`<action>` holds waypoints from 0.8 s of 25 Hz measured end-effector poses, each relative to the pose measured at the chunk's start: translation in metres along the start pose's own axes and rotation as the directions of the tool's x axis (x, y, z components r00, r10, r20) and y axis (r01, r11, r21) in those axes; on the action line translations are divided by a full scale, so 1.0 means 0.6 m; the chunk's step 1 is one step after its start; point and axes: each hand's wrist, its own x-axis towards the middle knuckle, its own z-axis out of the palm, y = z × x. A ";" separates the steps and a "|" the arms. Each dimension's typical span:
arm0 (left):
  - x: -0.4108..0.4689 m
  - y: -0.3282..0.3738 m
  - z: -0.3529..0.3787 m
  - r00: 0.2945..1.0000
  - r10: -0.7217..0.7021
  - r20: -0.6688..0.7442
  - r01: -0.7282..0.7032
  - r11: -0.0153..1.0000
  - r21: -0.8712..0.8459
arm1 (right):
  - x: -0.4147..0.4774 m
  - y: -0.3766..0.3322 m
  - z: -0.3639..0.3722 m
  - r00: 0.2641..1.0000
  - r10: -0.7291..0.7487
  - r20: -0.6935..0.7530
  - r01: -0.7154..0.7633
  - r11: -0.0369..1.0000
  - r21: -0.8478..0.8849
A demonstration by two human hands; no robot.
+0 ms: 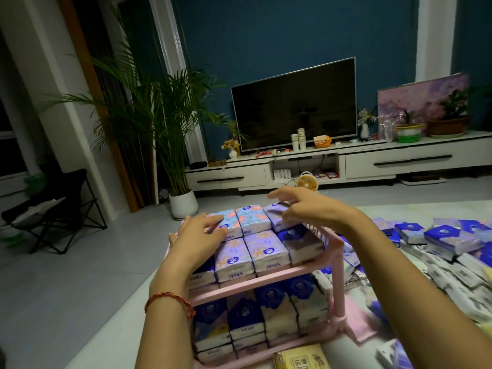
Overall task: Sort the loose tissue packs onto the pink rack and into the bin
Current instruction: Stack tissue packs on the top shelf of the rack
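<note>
Both grips wide: left hand and right hand touch tissue packs atop two-shelf pink rack.

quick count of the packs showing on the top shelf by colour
light blue flowered packs: 2
lilac packs: 3
dark blue packs: 2
total: 7 showing; left hand and right hand may hide more
</note>
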 end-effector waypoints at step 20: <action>-0.017 0.004 -0.029 0.999 -0.021 -0.038 0.015 0.990 -0.143 | 0.006 -0.001 0.017 0.968 -0.129 -0.216 0.118 0.991 -0.065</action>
